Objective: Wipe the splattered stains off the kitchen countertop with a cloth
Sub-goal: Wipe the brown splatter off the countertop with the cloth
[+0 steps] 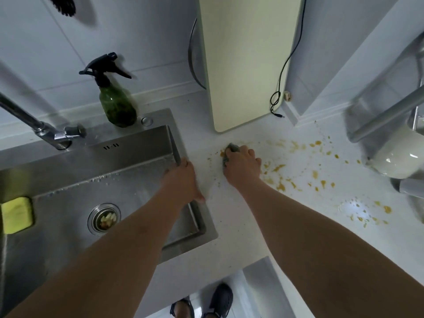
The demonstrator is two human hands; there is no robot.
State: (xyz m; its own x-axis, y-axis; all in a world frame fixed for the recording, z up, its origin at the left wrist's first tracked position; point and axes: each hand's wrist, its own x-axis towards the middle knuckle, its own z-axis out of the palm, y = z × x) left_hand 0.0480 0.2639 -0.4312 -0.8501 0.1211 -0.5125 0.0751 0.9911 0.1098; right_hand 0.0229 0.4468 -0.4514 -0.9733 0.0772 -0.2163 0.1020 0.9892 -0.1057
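Right hand (pixel 242 166) grip closed around cloth (pixel 230 152) on stained countertop (pixel 252 216); left hand (pixel 183 180) flat on sink (pixel 192 237) rim.

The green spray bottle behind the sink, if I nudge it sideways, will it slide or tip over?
The spray bottle looks more likely to tip: it is tall, with a heavy-looking black trigger head on a narrow neck. It stands on the steel sink rim, which looks smooth and wet nearby, so it may slide first. Its fill level is unclear, so weight is uncertain.
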